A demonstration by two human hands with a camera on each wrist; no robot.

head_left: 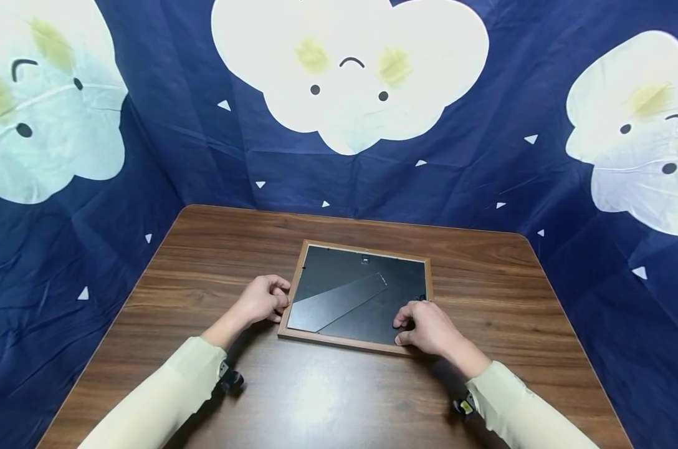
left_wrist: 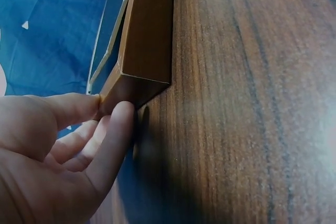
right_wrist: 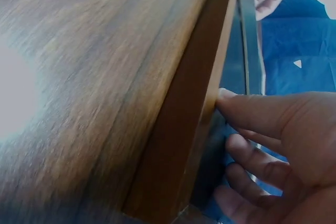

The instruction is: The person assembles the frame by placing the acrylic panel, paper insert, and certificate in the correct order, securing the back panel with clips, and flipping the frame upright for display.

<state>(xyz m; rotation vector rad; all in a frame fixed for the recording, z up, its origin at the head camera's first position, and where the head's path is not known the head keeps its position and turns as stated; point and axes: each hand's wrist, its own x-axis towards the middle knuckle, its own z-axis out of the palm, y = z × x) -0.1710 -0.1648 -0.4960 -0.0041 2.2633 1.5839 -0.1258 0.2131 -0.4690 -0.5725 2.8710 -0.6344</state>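
A picture frame (head_left: 354, 342) with a brown wood rim lies face down on the table. Its black backing board (head_left: 339, 268) bears a slanting easel leg (head_left: 344, 304) and a small hanger (head_left: 365, 259) near the far edge. At the left side, my left hand (head_left: 265, 301) pinches the rim by its near corner, one fingertip on the upper edge and another against the outer side. Over the near right corner, my right hand (head_left: 429, 327) bends its fingers above the backing. In the right wrist view its thumb tip (right_wrist: 226, 95) touches the rim's inner edge, with the other fingertips at the board.
The wooden table (head_left: 204, 249) extends around the frame on all sides. Dark blue cloth (head_left: 372, 187) printed with white clouds hangs behind and at both sides. Both wrists carry small black cameras, the left camera (head_left: 230, 378) and the right camera (head_left: 463, 406).
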